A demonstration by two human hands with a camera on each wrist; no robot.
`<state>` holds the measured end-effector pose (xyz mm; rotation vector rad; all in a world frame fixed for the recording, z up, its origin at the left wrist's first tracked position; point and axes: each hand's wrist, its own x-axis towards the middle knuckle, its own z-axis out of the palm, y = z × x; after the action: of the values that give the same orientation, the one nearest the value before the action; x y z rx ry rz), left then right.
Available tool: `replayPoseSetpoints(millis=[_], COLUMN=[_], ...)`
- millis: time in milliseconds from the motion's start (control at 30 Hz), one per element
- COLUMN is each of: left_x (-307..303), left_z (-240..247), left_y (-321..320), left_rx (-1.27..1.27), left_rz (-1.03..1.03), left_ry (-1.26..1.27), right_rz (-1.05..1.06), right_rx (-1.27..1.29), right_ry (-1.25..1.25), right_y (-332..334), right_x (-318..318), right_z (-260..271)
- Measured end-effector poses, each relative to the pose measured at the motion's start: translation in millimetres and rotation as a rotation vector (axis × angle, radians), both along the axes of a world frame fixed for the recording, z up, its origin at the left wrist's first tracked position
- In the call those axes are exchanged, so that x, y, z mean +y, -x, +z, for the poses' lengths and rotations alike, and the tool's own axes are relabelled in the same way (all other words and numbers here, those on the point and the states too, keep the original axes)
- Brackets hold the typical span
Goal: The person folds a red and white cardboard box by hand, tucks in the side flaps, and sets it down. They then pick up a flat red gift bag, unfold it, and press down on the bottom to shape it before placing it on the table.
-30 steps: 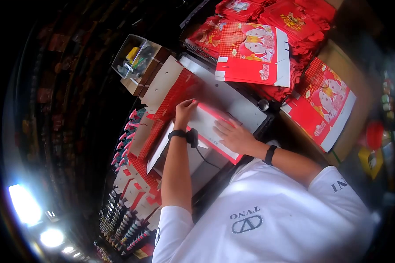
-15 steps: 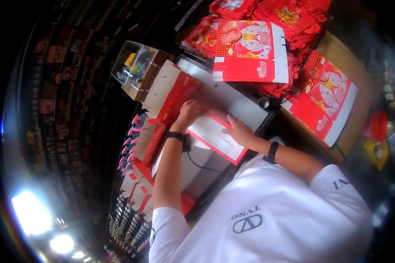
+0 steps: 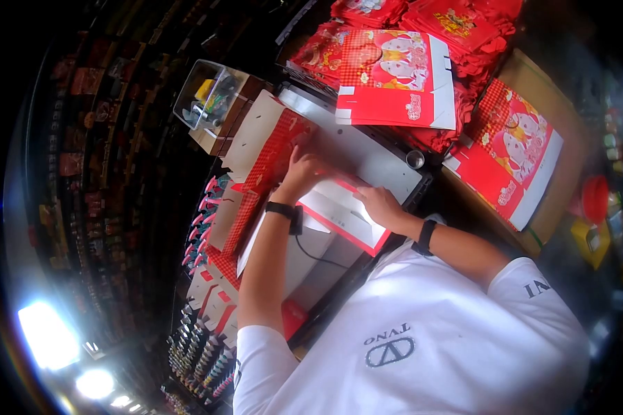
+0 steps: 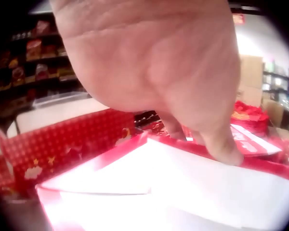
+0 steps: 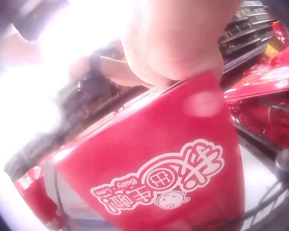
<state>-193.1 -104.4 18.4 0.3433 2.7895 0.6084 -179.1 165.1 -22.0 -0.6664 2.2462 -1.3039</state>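
Note:
A partly folded red box (image 3: 349, 228), white inside, stands open on the white work surface between my hands. My left hand (image 3: 303, 174) is at its far left corner. In the left wrist view, its thumb (image 4: 226, 151) presses inside the white wall while other fingers reach over the red rim. My right hand (image 3: 383, 207) grips the box's right edge from above with curled fingers. In the right wrist view, the red panel (image 5: 183, 134) with white lettering and a baby-face print hangs below that hand; its fingertips are hidden behind the panel.
Standing box pieces in red check (image 3: 259, 166) line the left side. Flat printed boxes (image 3: 398, 79) lie on red bags behind, and another flat printed box (image 3: 512, 152) lies on cardboard to the right. A clear bin (image 3: 208, 97) and a small metal cup (image 3: 414, 160) are nearby.
My right hand has gone from lying flat on the box's panel to curling over its edge. My left hand has moved slightly along the far corner, and the box has tilted a little.

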Motion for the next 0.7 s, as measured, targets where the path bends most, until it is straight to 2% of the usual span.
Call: replayPoseSetpoints(millis=[67,100,167,267,333,467,533,567,700], left_x=[35,44,43,44,40,36,35,28,-27], left_z=[16,9,-6,-11,-18,-25,-11,2,-2], left_y=[-3,-1,-4,-9,-7,-5,-3,-2,-6], left_rx=[-0.029,-0.046,0.012,0.05,0.049,-0.037,-0.04,-0.048,-0.041], left_rz=[-0.099,-0.138,-0.138,-0.136,-0.141,-0.076,-0.047,-0.055,0.145], left_ry=[-0.026,-0.037,-0.029,-0.05,-0.081,-0.102,-0.12,-0.075,0.0], right_rz=[0.003,0.026,0.065,0.159,0.154,0.101,0.1,0.102,0.035], right_rx=[-0.008,-0.029,-0.074,-0.243,-0.192,-0.01,0.042,0.053,0.015], right_ry=[-0.022,-0.032,-0.055,-0.107,-0.108,-0.159,-0.184,-0.195,-0.188], right_y=[-1,0,6,11,4,-6,-4,-3,-6], right_x=[-1,0,4,34,49,57,56,56,58], right_z=[-4,-9,-19,-3,-2,-13,-11,-9,-8])
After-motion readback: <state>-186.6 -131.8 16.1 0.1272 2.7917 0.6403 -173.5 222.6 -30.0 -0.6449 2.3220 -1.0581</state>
